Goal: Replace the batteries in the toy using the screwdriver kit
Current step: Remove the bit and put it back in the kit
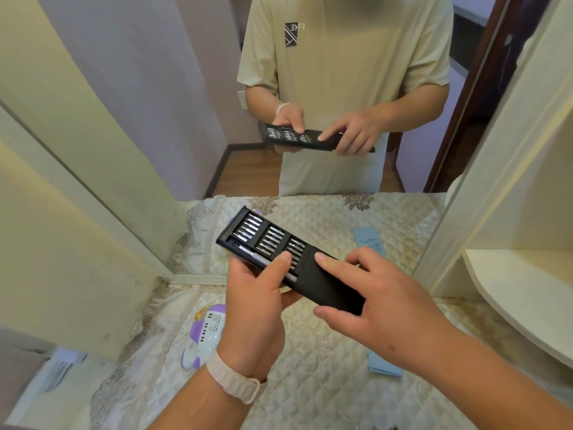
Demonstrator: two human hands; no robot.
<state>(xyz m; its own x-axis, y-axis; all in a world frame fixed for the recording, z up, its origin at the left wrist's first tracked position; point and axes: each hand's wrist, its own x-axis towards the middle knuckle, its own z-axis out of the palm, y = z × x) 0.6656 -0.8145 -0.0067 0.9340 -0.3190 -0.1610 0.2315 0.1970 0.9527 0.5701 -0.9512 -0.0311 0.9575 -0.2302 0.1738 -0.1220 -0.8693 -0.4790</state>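
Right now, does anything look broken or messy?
Nothing looks broken or spilled. The bit tray sits partway out of its black sleeve, between the left hand and right hand. The toy lies on the quilted cover.

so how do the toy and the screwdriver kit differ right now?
The screwdriver kit is black, flat and rectangular; the toy is white and purple, rounded. The kit is held up by the left hand and right hand; the toy lies untouched on the quilted cover.
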